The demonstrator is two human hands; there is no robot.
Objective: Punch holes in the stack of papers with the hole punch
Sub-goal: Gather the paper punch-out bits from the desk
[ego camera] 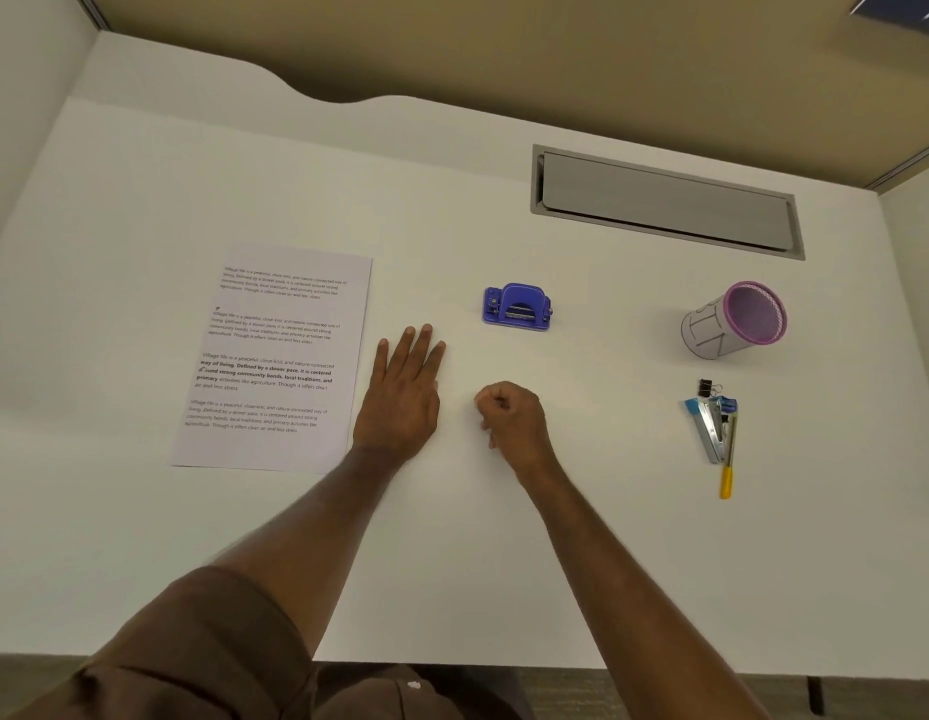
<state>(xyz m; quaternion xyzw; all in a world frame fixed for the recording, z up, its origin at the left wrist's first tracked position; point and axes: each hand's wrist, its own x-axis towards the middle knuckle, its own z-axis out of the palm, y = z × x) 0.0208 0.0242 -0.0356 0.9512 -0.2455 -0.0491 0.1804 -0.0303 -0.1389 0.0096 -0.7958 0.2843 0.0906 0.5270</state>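
A stack of printed white papers (pixel 275 356) lies flat on the left half of the white desk (pixel 504 537). A blue hole punch (pixel 517 308) stands near the desk's middle, to the right of the papers. My left hand (pixel 402 392) rests flat on the desk with fingers stretched out, just right of the papers' right edge and below-left of the punch. My right hand (pixel 511 415) is curled into a loose fist on the desk, below the punch, with nothing in it.
A pink-rimmed mesh pen cup (pixel 732 322) lies tilted at the right. Below it sit a black binder clip (pixel 706 388), a blue stapler (pixel 711 426) and a yellow-tipped pen (pixel 727 470). A grey cable hatch (pixel 665 200) is set in the desk's back right.
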